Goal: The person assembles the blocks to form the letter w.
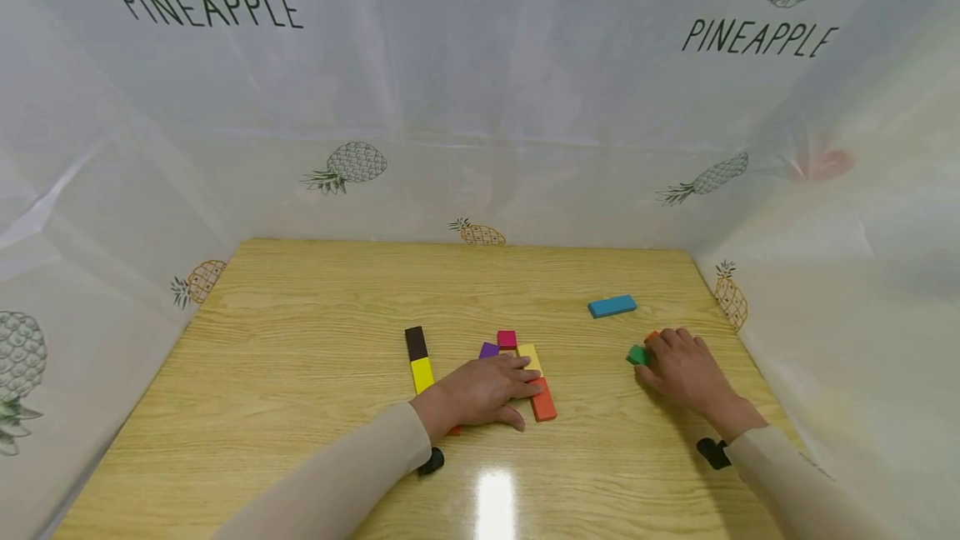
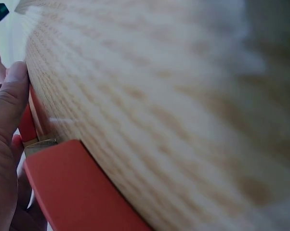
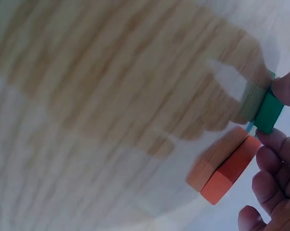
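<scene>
At the right of the head view, my right hand pinches a small green block between thumb and index finger. An orange block lies beside it, near the curled lower fingers. My left hand has its fingers spread over a group of blocks in the middle, hiding part of them. Around those fingers show a purple block, a crimson block, a pale yellow block and a red-orange block. A red block stands out close below the left hand in its wrist view.
Left of the group, a black block and a bright yellow block lie end to end. A blue block sits farther back on the wooden table. A pineapple-print sheet surrounds the back and sides.
</scene>
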`<state>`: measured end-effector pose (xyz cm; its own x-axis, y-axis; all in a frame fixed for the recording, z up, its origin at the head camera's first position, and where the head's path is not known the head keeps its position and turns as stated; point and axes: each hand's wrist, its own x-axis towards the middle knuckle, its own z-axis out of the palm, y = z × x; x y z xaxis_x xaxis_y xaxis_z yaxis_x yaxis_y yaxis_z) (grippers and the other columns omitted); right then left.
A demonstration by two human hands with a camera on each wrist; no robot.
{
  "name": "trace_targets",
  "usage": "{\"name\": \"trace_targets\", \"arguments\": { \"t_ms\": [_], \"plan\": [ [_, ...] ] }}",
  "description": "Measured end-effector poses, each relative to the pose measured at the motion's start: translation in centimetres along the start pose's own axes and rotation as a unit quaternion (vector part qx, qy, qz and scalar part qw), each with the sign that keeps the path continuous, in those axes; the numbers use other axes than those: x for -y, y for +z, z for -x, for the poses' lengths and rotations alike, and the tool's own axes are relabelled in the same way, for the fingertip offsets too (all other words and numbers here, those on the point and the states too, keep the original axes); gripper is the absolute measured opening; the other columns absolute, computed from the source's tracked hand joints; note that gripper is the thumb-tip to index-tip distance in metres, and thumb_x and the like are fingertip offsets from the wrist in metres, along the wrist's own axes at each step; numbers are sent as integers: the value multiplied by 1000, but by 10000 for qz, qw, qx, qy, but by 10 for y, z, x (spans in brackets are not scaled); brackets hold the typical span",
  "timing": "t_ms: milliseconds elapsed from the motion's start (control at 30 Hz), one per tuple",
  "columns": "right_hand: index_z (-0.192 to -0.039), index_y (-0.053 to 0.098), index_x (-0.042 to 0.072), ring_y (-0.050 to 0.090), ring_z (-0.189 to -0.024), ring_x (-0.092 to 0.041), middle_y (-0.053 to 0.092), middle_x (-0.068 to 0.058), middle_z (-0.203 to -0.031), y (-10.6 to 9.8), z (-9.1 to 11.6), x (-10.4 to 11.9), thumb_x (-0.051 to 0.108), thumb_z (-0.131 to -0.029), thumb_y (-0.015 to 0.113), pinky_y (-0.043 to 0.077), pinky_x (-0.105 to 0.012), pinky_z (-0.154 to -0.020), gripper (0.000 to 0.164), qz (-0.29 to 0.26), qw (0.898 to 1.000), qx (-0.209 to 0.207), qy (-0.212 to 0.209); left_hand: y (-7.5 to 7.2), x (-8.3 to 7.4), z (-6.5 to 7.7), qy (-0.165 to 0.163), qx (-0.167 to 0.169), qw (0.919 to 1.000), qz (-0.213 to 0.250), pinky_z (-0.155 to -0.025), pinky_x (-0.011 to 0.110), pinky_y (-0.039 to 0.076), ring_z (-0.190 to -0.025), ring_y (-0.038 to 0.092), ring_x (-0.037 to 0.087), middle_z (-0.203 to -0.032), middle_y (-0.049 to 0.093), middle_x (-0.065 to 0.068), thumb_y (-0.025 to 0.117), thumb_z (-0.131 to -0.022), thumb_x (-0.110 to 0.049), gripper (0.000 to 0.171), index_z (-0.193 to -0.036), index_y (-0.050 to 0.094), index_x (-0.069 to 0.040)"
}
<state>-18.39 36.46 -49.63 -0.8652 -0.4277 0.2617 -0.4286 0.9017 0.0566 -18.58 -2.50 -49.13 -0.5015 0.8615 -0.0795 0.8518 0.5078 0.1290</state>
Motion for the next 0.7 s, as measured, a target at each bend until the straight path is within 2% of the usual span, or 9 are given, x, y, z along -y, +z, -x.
{"name": "trace_targets", "arguments": {
  "t_ms": [167, 300, 633, 700],
  "plan": [
    [-102, 70, 3, 61, -92, -35, 66, -13, -102, 2, 0, 7, 24, -88, 82, 52, -50, -70, 27, 36, 9989, -308, -347, 0, 1, 0, -7, -1, 10000, 62, -129, 32, 30, -159, 33, 17, -165, 45, -8, 60, -99, -57, 67, -159, 49, -29],
    [-102, 70, 4, 60, -91, -31, 65, -11, -102, 3, 0, 15, 24, -86, 82, 51, -47, -70, 28, -17, 9975, -440, -545, 0, 1, 1, 36, -47, 9999, 146, -128, 33, 33, -159, 34, 18, -165, 46, -7, 60, -99, -57, 67, -159, 50, -28],
    [-103, 70, 7, 52, -88, -18, 62, -2, -99, 8, -4, 43, 26, -89, 80, 49, -38, -77, 26, -280, 9934, -417, -1035, 2, 2, 0, 61, -59, 9998, 174, -128, 34, 33, -158, 34, 19, -165, 46, -8, 60, -99, -58, 68, -159, 50, -28],
    [-103, 70, 9, 50, -87, -16, 61, 0, -99, 7, -5, 50, 27, -90, 78, 48, -37, -78, 24, -335, 9936, -334, -1022, 1, 2, 0, 23, -38, 9998, 204, -128, 35, 34, -159, 34, 19, -165, 46, -8, 60, -99, -57, 68, -159, 50, -29]
  ]
}}
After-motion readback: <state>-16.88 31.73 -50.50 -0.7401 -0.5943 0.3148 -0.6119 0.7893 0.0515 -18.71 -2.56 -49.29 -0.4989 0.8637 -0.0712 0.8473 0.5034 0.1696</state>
